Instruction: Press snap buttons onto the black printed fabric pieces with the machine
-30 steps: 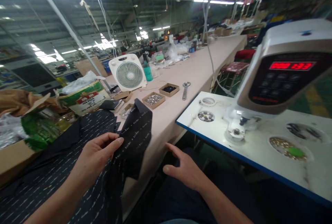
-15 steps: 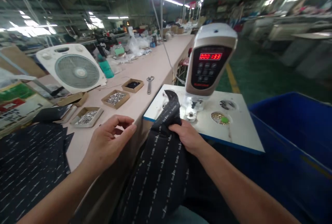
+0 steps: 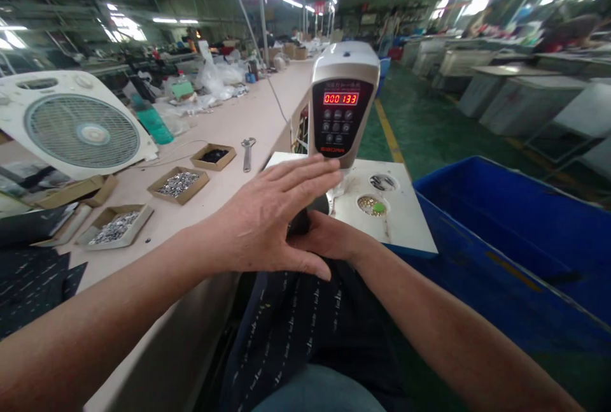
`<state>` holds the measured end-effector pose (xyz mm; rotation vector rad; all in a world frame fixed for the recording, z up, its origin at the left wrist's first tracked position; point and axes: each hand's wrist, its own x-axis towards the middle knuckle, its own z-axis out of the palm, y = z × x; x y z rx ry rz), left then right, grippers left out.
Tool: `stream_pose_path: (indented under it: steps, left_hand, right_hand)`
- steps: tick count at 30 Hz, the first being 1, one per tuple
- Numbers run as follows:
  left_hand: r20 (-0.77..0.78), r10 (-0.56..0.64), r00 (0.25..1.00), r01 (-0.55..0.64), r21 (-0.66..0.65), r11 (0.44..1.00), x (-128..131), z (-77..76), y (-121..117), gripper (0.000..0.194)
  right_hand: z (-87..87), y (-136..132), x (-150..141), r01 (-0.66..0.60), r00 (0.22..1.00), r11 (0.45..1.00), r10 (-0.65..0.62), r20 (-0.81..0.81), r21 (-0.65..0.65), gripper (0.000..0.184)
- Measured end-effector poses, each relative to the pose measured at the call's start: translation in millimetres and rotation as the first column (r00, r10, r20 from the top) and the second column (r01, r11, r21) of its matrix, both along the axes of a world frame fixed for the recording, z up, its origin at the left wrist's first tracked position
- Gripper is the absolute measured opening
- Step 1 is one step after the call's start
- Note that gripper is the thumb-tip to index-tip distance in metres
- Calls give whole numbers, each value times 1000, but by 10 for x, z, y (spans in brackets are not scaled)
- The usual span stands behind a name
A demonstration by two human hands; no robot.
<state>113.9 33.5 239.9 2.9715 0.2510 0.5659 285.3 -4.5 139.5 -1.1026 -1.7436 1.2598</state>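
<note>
Dark cloth [image 3: 293, 319] with rows of small white lettering hangs over my lap, its upper end reaching up to the machine's white table plate. My left hand [image 3: 267, 224] is stretched flat with fingers extended, above the cloth and in front of my right hand; whether it touches the cloth I cannot tell. My right hand [image 3: 334, 237], partly covered by the left, pinches the cloth near its upper end. Just beyond the hands stands a snap-press-like machine [image 3: 341, 119] with a red display reading 000133. Its working head is mostly hidden behind my left fingers.
On the bench at left are boxes of metal fasteners [image 3: 179, 184], a box of black pieces [image 3: 213, 155], a wrench [image 3: 247, 154] and a white fan [image 3: 86, 132]. More patterned cloth [image 3: 33, 284] lies at lower left. A blue bin [image 3: 496, 234] stands right.
My left hand has swung right from beside the bench to over the cloth, its fingers straightening. The right hand keeps its hold. The view has turned somewhat to the right.
</note>
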Motion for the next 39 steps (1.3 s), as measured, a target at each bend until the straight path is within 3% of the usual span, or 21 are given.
stream_pose_path:
  steps: [2,5,8,10,12,14,17,19,21,23,26,30,33,36,39]
  left_hand:
    - [-174,-12,985,-6,-100,995,14,-28,21,113]
    - [-401,67,913,-173,-234,957,-52,-112,101,117]
    - [-514,103,852,-298,-313,902,-153,-173,169,98]
    - [-556,108,824,-330,-315,890,-212,-192,198,69]
    - [-573,164,803,-347,-226,910,-262,-200,226,42]
    - [-551,269,790,-384,-102,918,-301,-199,254,29]
    - [-489,395,777,-440,26,898,-324,-172,285,23]
    - [-461,435,774,-465,54,884,-314,-138,296,21]
    - [-435,443,784,-473,43,880,-293,-105,309,19]
    - [-393,408,824,-438,13,899,-276,-85,324,17]
    - [-316,372,873,-409,-58,910,-278,-100,340,14]
    - [-348,367,863,-476,-316,820,-323,-194,308,14]
    - [-330,315,890,-446,-482,754,-341,-282,254,17]
    - [-320,311,895,-445,-583,680,-326,-361,211,26]
    - [-350,263,899,-438,-711,549,-310,-435,208,38]
  right_hand:
    - [3,-9,20,-99,992,995,100,78,-17,43]
    - [61,-26,60,-264,959,964,264,97,-17,34]
    - [154,-28,104,-310,938,951,309,160,-20,23]
    - [212,-35,125,-221,941,975,207,268,21,24]
    - [245,-58,132,-112,918,991,74,389,77,33]
    - [238,-90,132,-41,876,992,-23,483,121,39]
    - [166,-114,161,16,825,980,-124,552,196,17]
    - [121,-95,216,111,816,948,-258,517,299,7]
    - [114,-55,287,254,825,910,-381,418,328,14]
    - [148,-18,348,361,856,904,-418,304,227,16]
    - [239,-13,395,386,895,919,-395,206,84,17]
    - [320,-113,413,200,960,980,-200,196,19,34]
    - [308,-198,409,70,944,998,-66,324,-2,42]
    - [275,-226,403,126,863,987,-157,480,97,22]
    - [254,-210,421,154,883,982,-186,432,108,20]
